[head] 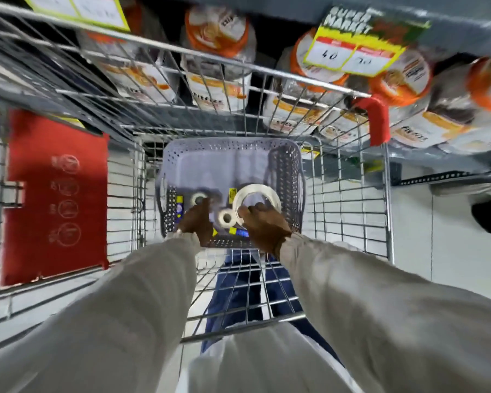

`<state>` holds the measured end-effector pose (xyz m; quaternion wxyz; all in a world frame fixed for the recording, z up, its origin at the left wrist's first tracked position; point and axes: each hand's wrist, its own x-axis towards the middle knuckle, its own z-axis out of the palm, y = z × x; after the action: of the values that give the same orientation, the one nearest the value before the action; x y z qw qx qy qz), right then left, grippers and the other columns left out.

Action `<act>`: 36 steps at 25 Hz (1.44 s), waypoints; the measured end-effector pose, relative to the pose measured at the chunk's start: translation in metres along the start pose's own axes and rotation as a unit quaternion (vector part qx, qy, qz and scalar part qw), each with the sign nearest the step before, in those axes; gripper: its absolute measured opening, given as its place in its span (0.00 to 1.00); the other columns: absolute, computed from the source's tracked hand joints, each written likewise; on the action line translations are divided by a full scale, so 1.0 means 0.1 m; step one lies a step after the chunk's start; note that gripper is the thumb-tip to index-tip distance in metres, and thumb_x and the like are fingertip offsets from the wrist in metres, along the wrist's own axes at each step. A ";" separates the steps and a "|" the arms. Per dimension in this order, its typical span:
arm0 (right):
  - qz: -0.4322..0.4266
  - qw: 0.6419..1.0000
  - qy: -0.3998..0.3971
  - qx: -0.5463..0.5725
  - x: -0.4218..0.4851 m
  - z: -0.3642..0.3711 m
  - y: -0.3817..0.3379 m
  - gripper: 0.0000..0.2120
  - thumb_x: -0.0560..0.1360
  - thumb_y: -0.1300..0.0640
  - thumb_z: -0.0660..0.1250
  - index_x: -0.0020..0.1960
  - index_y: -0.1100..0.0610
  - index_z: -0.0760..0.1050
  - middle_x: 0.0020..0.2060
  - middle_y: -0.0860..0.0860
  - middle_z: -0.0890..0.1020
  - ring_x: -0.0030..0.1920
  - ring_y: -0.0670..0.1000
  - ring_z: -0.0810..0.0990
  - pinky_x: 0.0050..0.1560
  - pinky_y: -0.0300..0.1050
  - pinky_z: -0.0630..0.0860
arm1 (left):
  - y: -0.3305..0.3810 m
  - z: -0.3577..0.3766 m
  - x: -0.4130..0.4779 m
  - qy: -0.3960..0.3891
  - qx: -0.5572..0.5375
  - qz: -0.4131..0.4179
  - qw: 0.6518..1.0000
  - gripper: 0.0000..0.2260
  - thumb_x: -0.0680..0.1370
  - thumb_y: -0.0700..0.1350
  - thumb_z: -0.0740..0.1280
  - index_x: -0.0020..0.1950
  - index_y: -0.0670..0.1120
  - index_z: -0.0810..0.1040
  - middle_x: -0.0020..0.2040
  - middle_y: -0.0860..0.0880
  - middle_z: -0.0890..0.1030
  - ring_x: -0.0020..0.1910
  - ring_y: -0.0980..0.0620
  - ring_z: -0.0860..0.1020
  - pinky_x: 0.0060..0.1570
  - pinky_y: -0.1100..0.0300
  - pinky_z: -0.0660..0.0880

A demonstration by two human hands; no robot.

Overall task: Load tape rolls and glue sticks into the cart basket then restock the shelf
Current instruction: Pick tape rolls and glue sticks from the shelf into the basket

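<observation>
A grey perforated plastic basket [227, 150] sits inside the wire cart [349, 211]. Both my hands reach down into the basket. My right hand [262, 224] grips the near edge of a large clear tape roll [257, 198]. My left hand [196, 219] closes around a small tape roll [199, 197]. Another small roll [226, 217] lies between the hands. Yellow-and-blue glue sticks [179, 207] lie on the basket floor, partly hidden by my hands.
The red fold-down child seat flap [56, 194] hangs at the cart's left. Beyond the cart's far rim, grey shelves [465, 26] hold orange-capped jars [219, 32] and yellow price tags [349, 58]. A red corner bumper [376, 120] marks the cart's right corner.
</observation>
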<state>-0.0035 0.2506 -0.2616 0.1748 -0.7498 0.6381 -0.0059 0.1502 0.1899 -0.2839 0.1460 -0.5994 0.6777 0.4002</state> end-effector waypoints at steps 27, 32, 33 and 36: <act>0.363 0.832 0.420 -0.015 0.36 -3.17 1.83 0.22 0.70 0.45 0.56 0.49 0.62 0.74 0.39 0.60 0.80 0.39 0.61 0.78 0.35 0.52 0.75 | 4.34 -2.30 0.26 0.161 0.250 0.416 0.859 0.27 0.76 0.39 0.59 0.74 0.50 0.55 0.78 0.48 0.49 0.76 0.44 0.48 0.73 0.40 0.51; 0.342 0.825 0.449 -0.028 0.31 -3.12 1.87 0.20 0.65 0.49 0.55 0.47 0.61 0.75 0.36 0.57 0.80 0.36 0.60 0.78 0.35 0.51 0.73 | 4.58 -2.43 0.51 0.146 0.318 0.397 0.848 0.23 0.75 0.38 0.61 0.69 0.51 0.67 0.73 0.46 0.64 0.71 0.42 0.63 0.70 0.45 0.61; 0.340 0.820 0.460 -0.021 0.31 -3.12 1.88 0.20 0.67 0.49 0.54 0.47 0.61 0.75 0.36 0.57 0.79 0.37 0.60 0.78 0.35 0.51 0.73 | 4.60 -2.45 0.49 0.148 0.298 0.403 0.853 0.21 0.75 0.37 0.62 0.67 0.51 0.69 0.71 0.47 0.68 0.69 0.42 0.66 0.68 0.47 0.64; 0.335 0.812 0.478 0.001 0.32 -3.12 1.88 0.19 0.70 0.49 0.55 0.50 0.61 0.75 0.38 0.56 0.77 0.38 0.60 0.76 0.37 0.52 0.72 | 4.57 -2.54 0.50 0.142 0.344 0.417 0.829 0.15 0.75 0.41 0.63 0.60 0.53 0.73 0.61 0.46 0.77 0.59 0.41 0.75 0.58 0.50 0.73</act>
<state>-0.2494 0.1169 -0.0259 -0.1598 -0.3925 0.8527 -0.3055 -0.2145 -0.0442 0.0119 0.0640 -0.2207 0.9704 0.0750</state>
